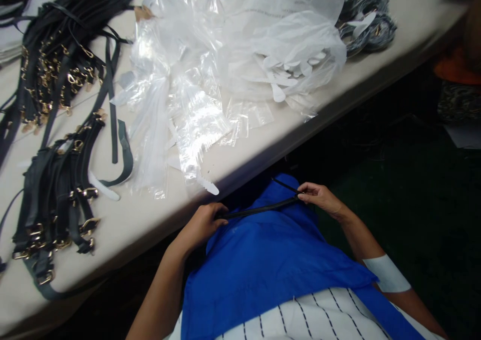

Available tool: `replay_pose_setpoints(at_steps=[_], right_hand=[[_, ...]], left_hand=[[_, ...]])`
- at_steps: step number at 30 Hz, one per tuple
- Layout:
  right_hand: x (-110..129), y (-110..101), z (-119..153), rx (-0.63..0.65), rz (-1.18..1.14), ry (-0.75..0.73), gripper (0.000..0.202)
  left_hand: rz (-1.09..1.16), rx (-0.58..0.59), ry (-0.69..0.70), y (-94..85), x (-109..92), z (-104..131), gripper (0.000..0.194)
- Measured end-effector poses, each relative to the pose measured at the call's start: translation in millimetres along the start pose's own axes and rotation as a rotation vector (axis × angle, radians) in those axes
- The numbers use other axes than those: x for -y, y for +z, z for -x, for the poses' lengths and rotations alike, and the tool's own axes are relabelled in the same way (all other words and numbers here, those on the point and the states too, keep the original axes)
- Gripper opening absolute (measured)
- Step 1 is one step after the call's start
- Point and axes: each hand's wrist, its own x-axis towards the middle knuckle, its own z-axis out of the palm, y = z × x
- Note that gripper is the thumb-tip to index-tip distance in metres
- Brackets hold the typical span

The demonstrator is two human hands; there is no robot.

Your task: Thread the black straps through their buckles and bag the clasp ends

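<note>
A thin black strap (259,210) is stretched across my lap, over the blue apron (278,249). My left hand (206,221) is closed round its left end, close to the table edge. At the other end my right hand (319,197) pinches the strap between thumb and fingers. A short black tail of it sticks out past my right fingers, pointing up and left. What lies inside my left fist is hidden.
On the cream-covered table (150,219) lie bundled black straps with gold buckles (56,194) and more with gold clips (56,79). Clear plastic bags (199,114), a bag of white tags (296,69) and grey coils (376,29) lie further along.
</note>
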Motion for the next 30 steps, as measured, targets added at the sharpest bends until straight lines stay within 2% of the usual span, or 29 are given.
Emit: replay_pose_setpoints(at_steps=[4,6,8,10,14,17,19,23,27,30], right_hand=[[-5.9,22.1,-11.7,-0.066,0.315,-0.184,0.030],[2.0,37.7,-13.1,-0.098,0.435,-0.309,0.028],[18.6,56.3,-10.8,-0.075,0.434,-0.402,0.034],[41.3,77.9,-6.3,0.042,0.351,-0.457,0.044],[83.5,123.8,-0.9,0.379,0.124,-0.557,0.049],[98.6,147.9,-4.2,0.516,-0.071,-0.521,0.054],[101.5,155.1,-7.7,0.506,-0.132,-0.483,0.050],[101.5,156.6,-10.7,0.375,0.004,-0.551,0.035],[101.7,157.6,-6.7,0.313,0.086,-0.624,0.034],[102.4,160.9,-3.6,0.301,0.136,-0.646,0.031]], left_hand=[[0.167,-0.016,0.066,-8.2,-1.4,13.0,0.031],[0.236,-0.046,0.067,-10.5,-6.6,17.1,0.031],[0.249,-0.074,0.077,-11.4,-13.5,18.5,0.031],[0.227,-0.104,0.098,-10.9,-20.0,17.0,0.030],[0.231,-0.163,0.148,-6.7,-25.5,9.3,0.024],[0.259,-0.280,0.197,-4.0,-24.6,6.2,0.019],[0.329,-0.316,0.206,-3.0,-24.1,7.4,0.018],[0.520,-0.298,0.178,3.0,-24.6,13.4,0.016],[0.564,-0.374,0.126,18.5,-23.3,14.5,0.015],[0.663,-0.429,0.092,29.8,-22.3,12.1,0.022]])
